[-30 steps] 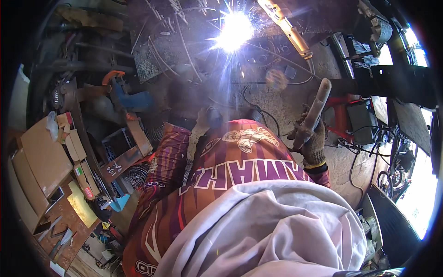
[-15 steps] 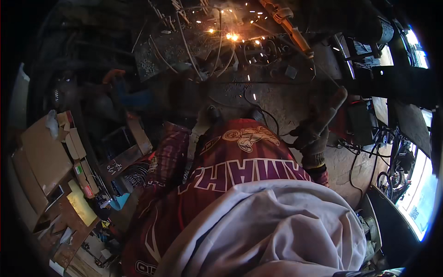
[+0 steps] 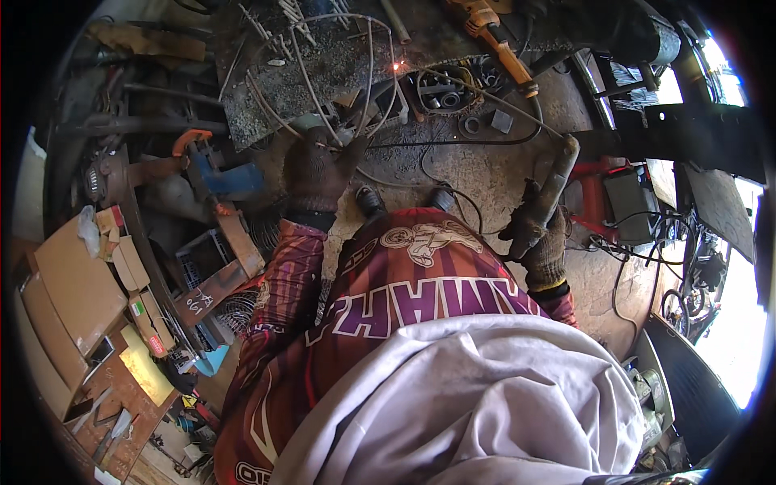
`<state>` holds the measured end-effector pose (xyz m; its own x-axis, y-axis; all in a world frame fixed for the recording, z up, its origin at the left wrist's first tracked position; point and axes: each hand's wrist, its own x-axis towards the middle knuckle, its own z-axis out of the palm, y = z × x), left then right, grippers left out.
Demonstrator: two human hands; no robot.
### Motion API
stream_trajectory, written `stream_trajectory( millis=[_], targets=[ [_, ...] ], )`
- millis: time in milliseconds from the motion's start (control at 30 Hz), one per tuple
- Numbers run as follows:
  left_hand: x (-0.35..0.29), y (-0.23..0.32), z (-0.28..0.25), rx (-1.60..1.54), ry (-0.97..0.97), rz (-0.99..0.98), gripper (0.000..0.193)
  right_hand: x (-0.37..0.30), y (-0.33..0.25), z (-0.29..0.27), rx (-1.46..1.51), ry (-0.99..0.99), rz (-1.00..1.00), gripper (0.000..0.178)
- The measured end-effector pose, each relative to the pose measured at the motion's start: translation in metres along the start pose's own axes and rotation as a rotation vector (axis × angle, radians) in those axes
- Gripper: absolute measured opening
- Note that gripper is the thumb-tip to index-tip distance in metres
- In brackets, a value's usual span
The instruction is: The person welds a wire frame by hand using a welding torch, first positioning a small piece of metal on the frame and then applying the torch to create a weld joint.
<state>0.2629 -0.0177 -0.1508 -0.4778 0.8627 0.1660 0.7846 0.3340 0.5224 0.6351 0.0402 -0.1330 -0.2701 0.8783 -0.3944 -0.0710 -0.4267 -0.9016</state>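
Gloved left hand point(image 3: 319, 168) closed around the lower ends of a thin, dull-grey rod frame point(image 3: 371, 73), whose arched bars fanned out beyond its fingers, an orange spot point(image 3: 397, 67) glowing on one, gloved right hand point(image 3: 540, 236) wrapped around a worn welding holder point(image 3: 554, 182)

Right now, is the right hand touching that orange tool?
Apart. The head view shows a stretch of floor between the right hand and the orange tool.
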Motion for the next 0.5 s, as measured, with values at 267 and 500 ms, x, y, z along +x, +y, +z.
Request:
stream_trajectory(
  millis=[267,500],
  targets=[
    [0.003,0.002,0.002,-0.073,0.116,0.044,0.052,0.001,0.0,0.003,-0.009,0.011,0.039,0.036],
    [-0.001,-0.003,0.002,-0.022,0.104,0.062,0.05,0.001,-0.003,0.002,-0.093,-0.031,0.082,0.019]
  ],
)
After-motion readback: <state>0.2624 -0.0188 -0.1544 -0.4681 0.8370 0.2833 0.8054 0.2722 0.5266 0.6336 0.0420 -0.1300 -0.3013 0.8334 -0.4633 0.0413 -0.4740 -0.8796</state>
